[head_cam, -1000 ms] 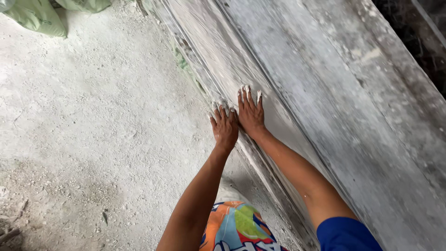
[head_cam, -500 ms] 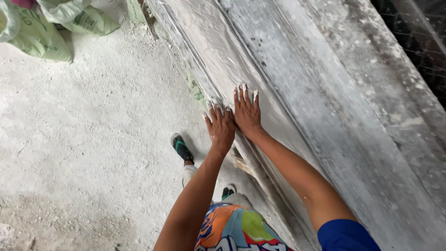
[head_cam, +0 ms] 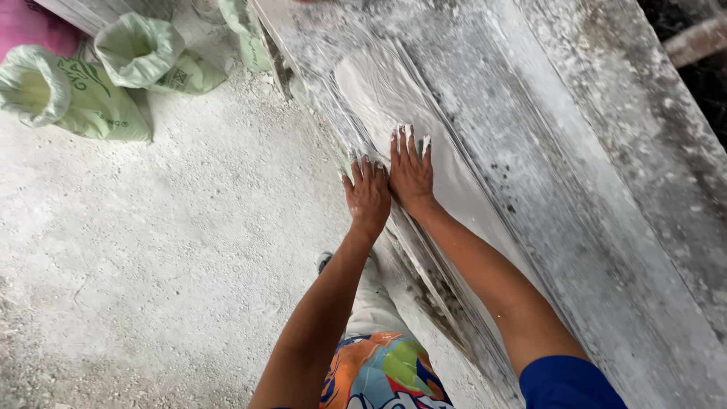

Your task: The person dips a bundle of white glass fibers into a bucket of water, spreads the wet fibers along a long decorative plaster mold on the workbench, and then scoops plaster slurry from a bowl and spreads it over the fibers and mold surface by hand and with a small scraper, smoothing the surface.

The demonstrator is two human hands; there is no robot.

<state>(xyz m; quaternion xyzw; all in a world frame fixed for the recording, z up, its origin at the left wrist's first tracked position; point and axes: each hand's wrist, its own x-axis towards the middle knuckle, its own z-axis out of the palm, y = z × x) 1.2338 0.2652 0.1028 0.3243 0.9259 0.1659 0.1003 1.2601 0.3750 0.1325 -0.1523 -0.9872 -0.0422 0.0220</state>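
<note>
My left hand (head_cam: pixel 367 195) and my right hand (head_cam: pixel 410 173) lie flat, side by side, on a long grey mould bench (head_cam: pixel 575 197) coated with white plaster. Both hands have fingers spread and whitened fingertips. They press on a smooth pale strip of wet plaster (head_cam: pixel 394 98) that runs along the bench's ridged profile. Neither hand holds anything. My arms reach forward from the bottom of the view.
Pale green sacks (head_cam: pixel 91 83) lie open on the dusty white floor (head_cam: pixel 151 250) at the upper left. A pink sack corner (head_cam: pixel 26 23) shows beside them. My leg in patterned shorts (head_cam: pixel 382 375) stands close against the bench's edge.
Both hands have slid forward along the bench, staying flat and together. The view has shifted so the green sacks come further into sight.
</note>
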